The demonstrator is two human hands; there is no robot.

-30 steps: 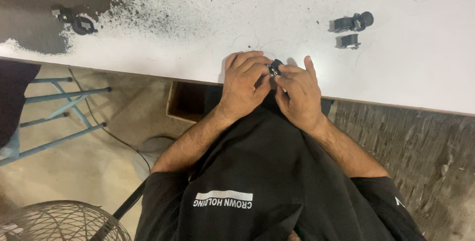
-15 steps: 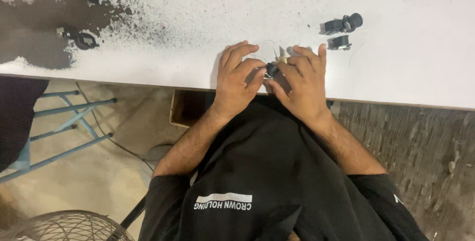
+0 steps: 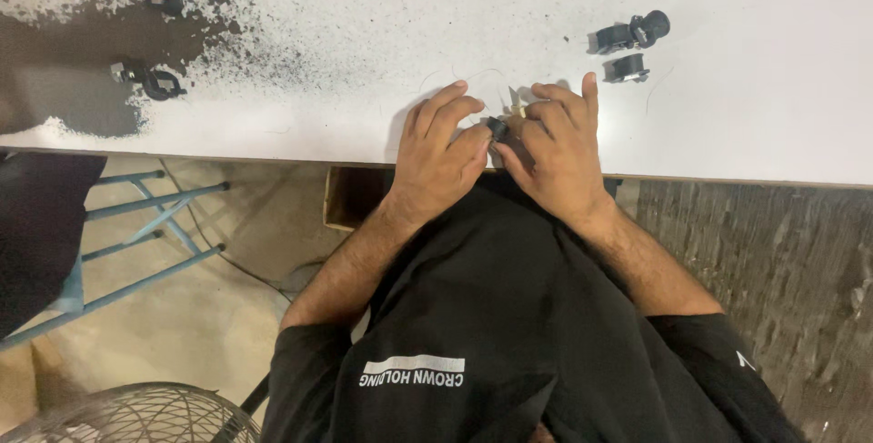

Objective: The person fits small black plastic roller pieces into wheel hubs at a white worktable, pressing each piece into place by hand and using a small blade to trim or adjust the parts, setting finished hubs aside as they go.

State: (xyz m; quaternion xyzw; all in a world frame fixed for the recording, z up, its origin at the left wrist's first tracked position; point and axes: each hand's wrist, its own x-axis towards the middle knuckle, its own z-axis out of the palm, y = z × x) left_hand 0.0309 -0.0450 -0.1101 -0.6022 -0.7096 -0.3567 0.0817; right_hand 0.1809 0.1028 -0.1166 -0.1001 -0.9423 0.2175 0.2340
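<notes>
Both the left hand (image 3: 438, 154) and the right hand (image 3: 556, 154) pinch one small black part (image 3: 497, 127) between their fingertips, so it may slip onto the white table (image 3: 364, 88) if the grip loosens.

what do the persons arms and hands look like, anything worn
Both forearms are bare. The left hand and right hand wear no gloves; no watch shows. Short black sleeves of a black shirt end above the elbows. The shirt bears a white bar and white lettering.
</notes>
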